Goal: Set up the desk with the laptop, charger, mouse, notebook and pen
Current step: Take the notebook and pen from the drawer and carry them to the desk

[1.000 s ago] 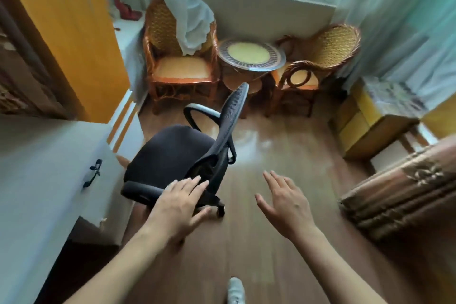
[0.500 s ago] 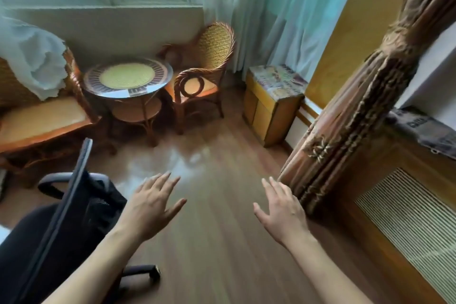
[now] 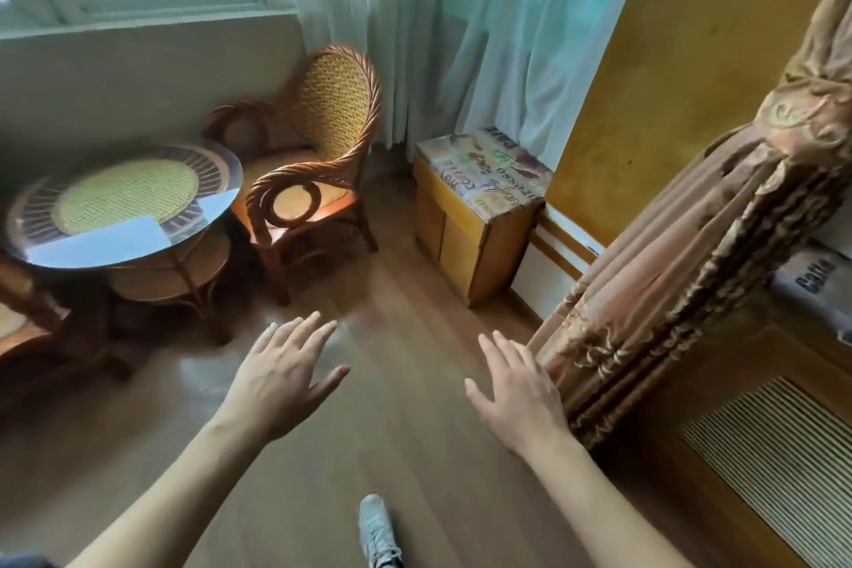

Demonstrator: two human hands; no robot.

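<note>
My left hand [image 3: 281, 376] and my right hand [image 3: 516, 392] are both stretched out in front of me over the wooden floor, palms down, fingers straight and spread, holding nothing. No laptop, charger, mouse, notebook or pen shows in this view, and the desk is out of sight.
A round glass-topped wicker table [image 3: 60, 244] stands at the left with a wicker armchair [image 3: 322, 125] beside it. A small yellow cabinet [image 3: 465, 240] sits under the pale curtain [image 3: 461, 23]. A bunched brown drape [image 3: 691, 254] and a slatted wooden panel [image 3: 774, 466] are at my right. My shoe [image 3: 378, 530] is below.
The view has swung right: the black office chair and white desk have left the frame, and the cabinet and brown drape have come closer. Both hands stay open and held out.
</note>
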